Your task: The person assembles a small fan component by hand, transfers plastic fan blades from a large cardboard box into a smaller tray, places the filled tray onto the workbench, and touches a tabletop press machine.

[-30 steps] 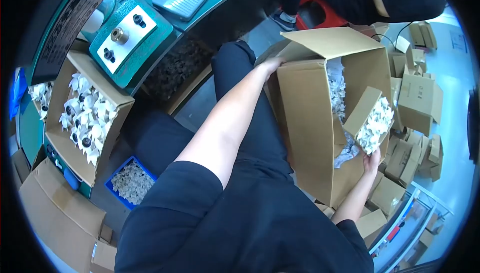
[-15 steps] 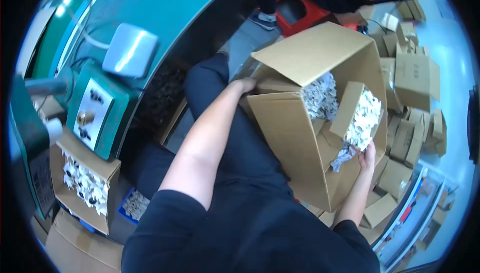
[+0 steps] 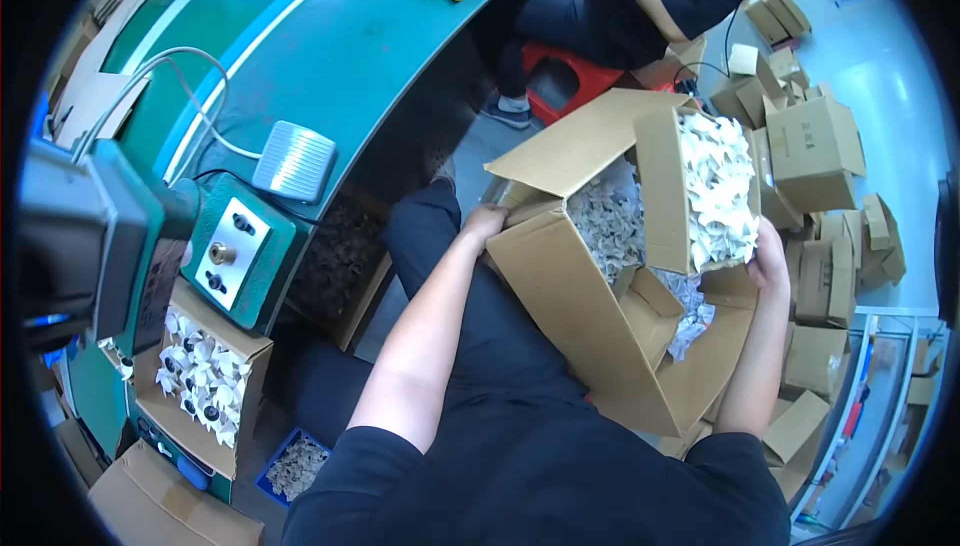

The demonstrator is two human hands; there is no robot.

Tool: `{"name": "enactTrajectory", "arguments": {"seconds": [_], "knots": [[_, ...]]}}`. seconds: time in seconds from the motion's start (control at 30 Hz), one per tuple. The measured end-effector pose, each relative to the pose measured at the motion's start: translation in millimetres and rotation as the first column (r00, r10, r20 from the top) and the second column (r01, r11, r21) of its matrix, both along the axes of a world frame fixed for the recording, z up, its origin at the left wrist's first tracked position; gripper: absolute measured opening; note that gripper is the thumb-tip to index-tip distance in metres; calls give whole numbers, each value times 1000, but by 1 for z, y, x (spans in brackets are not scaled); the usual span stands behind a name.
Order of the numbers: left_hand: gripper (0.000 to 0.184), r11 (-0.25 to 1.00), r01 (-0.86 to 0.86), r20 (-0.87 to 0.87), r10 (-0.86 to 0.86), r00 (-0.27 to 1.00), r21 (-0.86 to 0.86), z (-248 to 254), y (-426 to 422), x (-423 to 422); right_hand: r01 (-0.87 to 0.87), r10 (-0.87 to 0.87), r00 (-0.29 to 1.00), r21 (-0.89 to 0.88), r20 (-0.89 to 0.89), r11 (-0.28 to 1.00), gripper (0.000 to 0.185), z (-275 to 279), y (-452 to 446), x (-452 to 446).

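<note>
My left hand (image 3: 485, 223) is closed on the near left edge of a large open cardboard box (image 3: 590, 336), which tilts beside my legs. With my right hand (image 3: 768, 258) I grip the lower right side of a small cardboard box (image 3: 662, 196). White pieces (image 3: 718, 191) of an irregular, pointed shape fill this small box, held at the mouth of the large one. Inside the large box lie more greyish-white pieces (image 3: 608, 221) and a crumpled clear plastic bag (image 3: 690, 318). The fingertips of my right hand are partly hidden behind the small box.
On the left stands a green machine (image 3: 235, 246) at a green workbench (image 3: 330, 56), with a metal foot pedal (image 3: 295, 161) on top. Below it, a carton (image 3: 250, 386) holds white-and-black parts. A co-worker (image 3: 640, 6) sits by a red stool (image 3: 570, 81). Cartons (image 3: 812, 151) crowd the right.
The small box has risen out of the large box, moving up in the view with my right hand. My left hand stays on the large box's edge. The view has shifted.
</note>
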State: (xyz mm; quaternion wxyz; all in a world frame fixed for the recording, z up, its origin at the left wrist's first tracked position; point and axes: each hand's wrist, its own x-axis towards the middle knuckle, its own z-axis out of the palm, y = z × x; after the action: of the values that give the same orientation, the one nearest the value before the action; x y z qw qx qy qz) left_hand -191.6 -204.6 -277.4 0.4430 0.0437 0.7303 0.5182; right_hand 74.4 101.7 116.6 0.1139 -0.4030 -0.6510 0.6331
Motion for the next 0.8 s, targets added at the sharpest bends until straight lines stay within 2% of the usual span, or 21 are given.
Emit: {"name": "enactTrajectory", "arguments": {"seconds": [0.1,0.2,0.33,0.4,0.47,0.67,0.8], "knots": [[36,999,-36,7,36,999,40,17,-1,3,-94,94,995,-7,-37,996,39,21,-16,-57],[30,975,-160,47,154,987,154,9,-5,2,-198,198,980,-23,-19,980,38,31,-37,-116],[25,963,-202,89,188,978,181,36,-21,-1,-400,405,911,-82,71,913,41,35,-87,-207],[23,844,-342,376,184,908,413,41,-22,0,-437,442,895,-88,51,895,42,27,-103,-244],[23,821,-394,390,231,891,414,53,-34,-1,-472,478,877,-97,42,876,43,19,-135,-284],[24,710,-526,520,260,814,469,76,-64,-5,-416,416,909,-116,-22,902,46,-16,-223,-373],[27,628,-607,611,251,751,488,76,-84,-11,-371,361,929,-222,-84,902,49,-36,-243,-406]]}}
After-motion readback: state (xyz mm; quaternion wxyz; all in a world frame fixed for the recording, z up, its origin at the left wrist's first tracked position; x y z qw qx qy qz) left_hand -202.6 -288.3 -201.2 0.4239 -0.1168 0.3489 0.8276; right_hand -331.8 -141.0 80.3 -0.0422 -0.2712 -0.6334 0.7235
